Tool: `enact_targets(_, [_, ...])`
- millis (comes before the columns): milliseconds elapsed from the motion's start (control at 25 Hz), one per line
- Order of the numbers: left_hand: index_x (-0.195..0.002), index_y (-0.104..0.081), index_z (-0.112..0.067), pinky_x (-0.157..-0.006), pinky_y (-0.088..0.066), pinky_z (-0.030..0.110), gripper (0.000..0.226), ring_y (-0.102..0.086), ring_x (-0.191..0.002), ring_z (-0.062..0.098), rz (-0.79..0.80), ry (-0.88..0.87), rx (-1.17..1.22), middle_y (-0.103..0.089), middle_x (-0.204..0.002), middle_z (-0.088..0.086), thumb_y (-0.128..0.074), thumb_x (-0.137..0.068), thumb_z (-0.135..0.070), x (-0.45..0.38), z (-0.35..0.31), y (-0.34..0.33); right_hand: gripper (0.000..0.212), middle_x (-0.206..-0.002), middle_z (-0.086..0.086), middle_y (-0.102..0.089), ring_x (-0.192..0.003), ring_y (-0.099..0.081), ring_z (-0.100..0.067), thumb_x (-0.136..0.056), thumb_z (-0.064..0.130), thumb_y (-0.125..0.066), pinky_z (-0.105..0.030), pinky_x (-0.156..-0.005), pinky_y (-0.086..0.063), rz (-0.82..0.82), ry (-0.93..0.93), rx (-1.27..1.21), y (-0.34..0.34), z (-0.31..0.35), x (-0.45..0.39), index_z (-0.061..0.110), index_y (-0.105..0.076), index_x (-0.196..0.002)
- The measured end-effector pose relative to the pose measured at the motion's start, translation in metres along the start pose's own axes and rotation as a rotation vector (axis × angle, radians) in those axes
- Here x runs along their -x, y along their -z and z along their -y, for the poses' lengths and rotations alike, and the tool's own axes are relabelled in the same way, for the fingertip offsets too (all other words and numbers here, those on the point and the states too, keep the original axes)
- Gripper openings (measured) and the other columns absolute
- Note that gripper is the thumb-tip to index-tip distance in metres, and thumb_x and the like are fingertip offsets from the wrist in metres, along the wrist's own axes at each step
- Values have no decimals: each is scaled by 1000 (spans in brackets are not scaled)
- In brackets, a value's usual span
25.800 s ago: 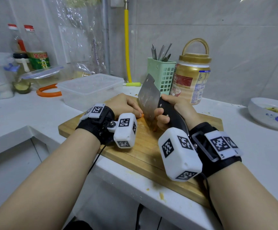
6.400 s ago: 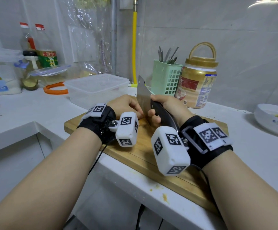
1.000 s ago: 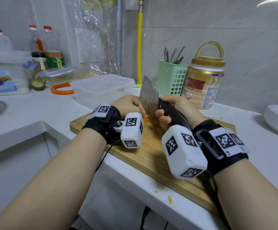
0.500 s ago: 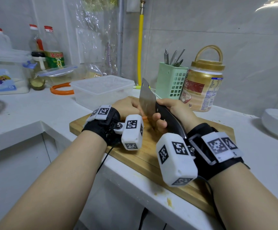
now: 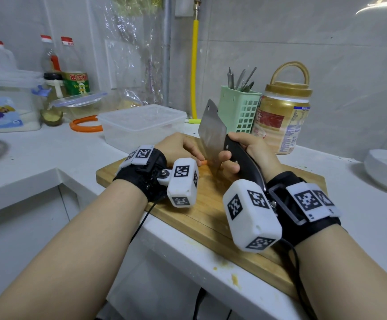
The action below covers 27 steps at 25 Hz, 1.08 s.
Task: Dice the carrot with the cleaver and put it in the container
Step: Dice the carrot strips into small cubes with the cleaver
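White tabletop (image 5: 37, 153), wooden board (image 5: 211, 218) at centre. The clear container (image 5: 141, 125) sits at 11 o'clock of the board, just beside it. Cleaver (image 5: 212, 135) up, blade tilted, tip down by the carrot (image 5: 203, 162). Right hand (image 5: 245, 153) has its fingers wrapped round the black handle. Left hand (image 5: 178, 146), fingers curled, presses down on the carrot, mostly hidden, at the board's 11 o'clock.

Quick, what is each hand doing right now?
Left hand: fingers curled over the carrot, holding it down on the cutting board.
Right hand: gripping the cleaver by its dark handle.
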<state>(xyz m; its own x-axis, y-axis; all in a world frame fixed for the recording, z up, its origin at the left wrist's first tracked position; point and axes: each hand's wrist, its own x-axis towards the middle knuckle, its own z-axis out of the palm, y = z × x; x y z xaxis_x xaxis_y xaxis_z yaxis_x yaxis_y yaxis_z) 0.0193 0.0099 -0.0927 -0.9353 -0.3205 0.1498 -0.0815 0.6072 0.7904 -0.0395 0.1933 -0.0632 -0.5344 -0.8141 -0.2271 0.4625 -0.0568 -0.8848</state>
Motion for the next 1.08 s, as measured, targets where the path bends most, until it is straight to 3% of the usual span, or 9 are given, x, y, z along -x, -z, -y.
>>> enact_targets(160, [-80, -77, -12, -85, -52, 28, 8, -66, -86, 11, -15, 1, -28, -72, -83, -2, -81, -74, -10, -2, 2, 1, 23, -54, -6, -45, -29, -38, -14, -97, 29, -46, -13, -32, -33, 5, -5, 38, -1, -3, -3, 11, -40, -110])
enact_targets(360, [-83, -76, -9, -75, -49, 22, 11, -64, -74, 3, -26, 38, -40, -70, -72, -9, -82, -73, -10, -3, 1, -1, 24, -56, -7, -44, -29, -39, -14, -96, 28, -47, -13, -33, -34, -6, -11, 42, 0, -3, -4, 10, -40, -111])
enact_targets(560, [-80, -76, -13, -77, -50, 25, 8, -63, -76, 6, -26, 42, -43, -70, -75, -6, -81, -74, -10, -1, 0, 0, 24, -57, -8, -46, -30, -40, -15, -97, 29, -48, -14, -33, -34, -31, -8, 115, -2, -3, -5, 11, -44, -111])
enact_targets(680, [-74, -74, -15, -67, -46, 18, 10, -59, -70, 4, -60, 68, -51, -65, -63, -15, -75, -77, -5, 3, -5, -1, 22, -58, -8, -45, -29, -38, -16, -97, 28, -48, -14, -33, -33, -48, -15, 178, -4, -1, -5, 10, -44, -110])
enact_targets(880, [-63, -69, -21, -72, -46, 25, 23, -59, -76, 8, -77, 129, -88, -66, -71, -11, -69, -78, -3, 3, -9, -1, 22, -58, -6, -44, -29, -39, -15, -98, 29, -46, -14, -32, -33, -47, -68, 184, -6, 2, -5, 12, -43, -111])
enact_targets(1080, [-61, -70, -22, -67, -45, 23, 25, -59, -73, 8, -76, 114, -73, -63, -56, -17, -71, -77, -3, 4, -10, 0, 20, -58, -5, -44, -30, -39, -14, -97, 30, -47, -14, -33, -33, -45, -71, 158, -5, 1, -3, 12, -42, -105])
